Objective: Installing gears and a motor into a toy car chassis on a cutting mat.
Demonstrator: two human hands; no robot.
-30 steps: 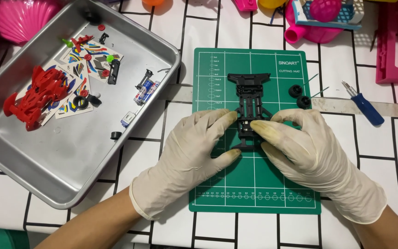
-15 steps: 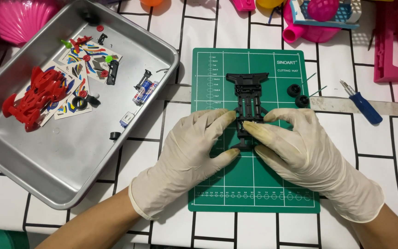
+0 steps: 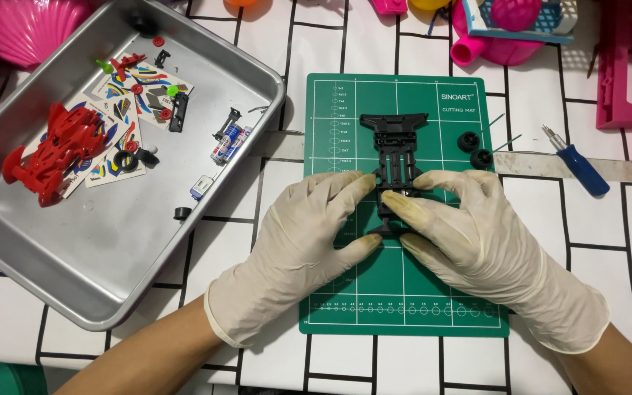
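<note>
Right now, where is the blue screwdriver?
In the head view, the blue screwdriver lies on the table at the right, beyond the green cutting mat, beside two small black wheels and clear of both hands.

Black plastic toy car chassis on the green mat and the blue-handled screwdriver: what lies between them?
In the head view, two small black wheels lie on the green cutting mat, between chassis and screwdriver.

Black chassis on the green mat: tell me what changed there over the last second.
Very little. The left hand and right hand keep pinching the rear half of the black chassis on the green cutting mat; only the fingertips shifted slightly along it. The chassis kept its place. The two black wheels, blue screwdriver and metal tray with the red car body stayed put.
</note>
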